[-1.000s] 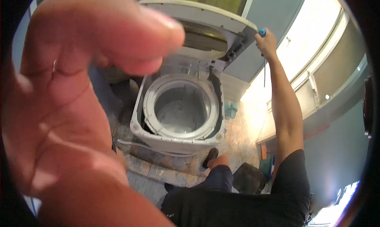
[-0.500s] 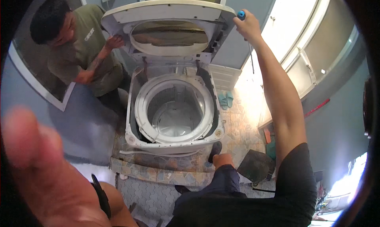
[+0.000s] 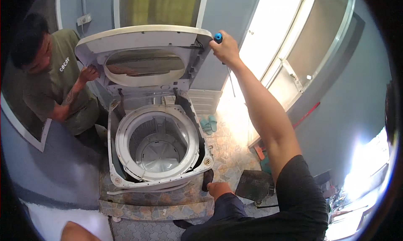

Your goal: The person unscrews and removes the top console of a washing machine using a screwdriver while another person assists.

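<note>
My right hand (image 3: 226,50) is raised at the upper right corner of the tilted-up white top panel (image 3: 145,41) of a top-loading washing machine and is shut on a blue-handled screwdriver (image 3: 218,37), whose thin shaft points down past my wrist. Below the panel, the machine's open drum (image 3: 157,146) sits inside its white ring. Only a sliver of my left hand (image 3: 74,232) shows at the lower edge, touching nothing visible; its fingers are hidden. Another person (image 3: 63,85) in an olive shirt crouches at the left, with a hand (image 3: 87,74) on the panel's left edge.
The machine stands on a patterned tiled step (image 3: 155,207). A pair of green slippers (image 3: 208,124) lies on the floor behind it. A dark square tool case (image 3: 254,185) sits by my right leg. A bright doorway (image 3: 268,43) is on the right, grey-blue walls all round.
My left hand, which filled the left of the view close to the camera, has dropped to the lower edge. The other person and the raised panel have come into sight. My right hand stays at the panel's corner.
</note>
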`<state>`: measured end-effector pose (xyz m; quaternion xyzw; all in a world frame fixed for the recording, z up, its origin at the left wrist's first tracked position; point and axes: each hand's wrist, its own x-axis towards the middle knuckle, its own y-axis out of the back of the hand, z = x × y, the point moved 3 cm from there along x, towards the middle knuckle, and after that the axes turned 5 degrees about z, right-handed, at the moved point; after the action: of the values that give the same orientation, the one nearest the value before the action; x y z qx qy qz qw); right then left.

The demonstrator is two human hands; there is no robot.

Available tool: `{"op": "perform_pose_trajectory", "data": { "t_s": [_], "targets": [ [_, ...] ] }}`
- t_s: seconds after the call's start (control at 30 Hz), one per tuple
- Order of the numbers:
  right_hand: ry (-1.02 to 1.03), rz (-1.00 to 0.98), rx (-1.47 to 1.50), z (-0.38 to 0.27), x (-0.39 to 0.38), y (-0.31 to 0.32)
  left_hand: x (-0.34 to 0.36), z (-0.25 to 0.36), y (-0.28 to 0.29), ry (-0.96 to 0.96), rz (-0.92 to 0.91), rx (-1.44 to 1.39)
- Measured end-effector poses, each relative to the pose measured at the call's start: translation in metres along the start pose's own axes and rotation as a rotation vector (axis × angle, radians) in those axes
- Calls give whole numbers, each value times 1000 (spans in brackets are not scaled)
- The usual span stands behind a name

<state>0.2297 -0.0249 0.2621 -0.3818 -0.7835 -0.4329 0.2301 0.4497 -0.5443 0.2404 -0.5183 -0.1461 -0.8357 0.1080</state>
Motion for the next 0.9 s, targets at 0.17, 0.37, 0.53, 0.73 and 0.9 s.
{"op": "perform_pose_trajectory", "data": {
  "t_s": [0.17, 0.37, 0.53, 0.73, 0.9],
  "targets": [
    [-19, -23, 6, 1, 4, 0, -4, -3, 7, 4, 12, 17],
    [5, 13, 25, -2, 5, -6, -10, 5, 34, -13, 39, 115],
    [-29, 5, 50, 6, 2, 1, -14, 3, 47, -17, 69, 181],
    [-65, -60, 48, -6, -4, 3, -24, -13, 37, 4, 61, 233],
    [13, 12, 43, -2, -2, 13, -27, -18, 34, -10, 80, 249]
  ]
}}
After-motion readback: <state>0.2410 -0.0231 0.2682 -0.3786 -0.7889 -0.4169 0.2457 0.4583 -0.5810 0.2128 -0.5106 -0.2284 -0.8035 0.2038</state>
